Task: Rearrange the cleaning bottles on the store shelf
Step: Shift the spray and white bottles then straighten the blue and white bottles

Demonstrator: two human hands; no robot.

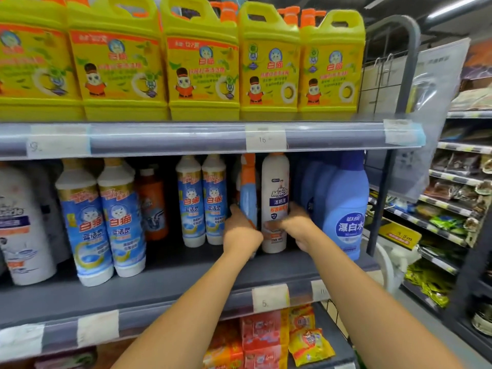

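On the middle shelf (170, 278), my left hand (241, 233) grips the lower part of a blue spray bottle (248, 198) with an orange trigger. Right beside it my right hand (298, 227) wraps around a white Mr Muscle bottle (275, 193), thumb across its lower label. Both bottles stand upright, close together, towards the back of the shelf. Left of them stands a pair of blue-labelled white bottles (202, 201); to the right are blue bleach bottles (343, 209).
Two more blue-labelled bottles (101, 222) stand nearer the front, with an orange bottle (153, 206) behind and a large white bottle (24, 225) at far left. Yellow jugs (202, 62) fill the upper shelf. Packets (266, 339) lie below. Another aisle (452, 198) runs right.
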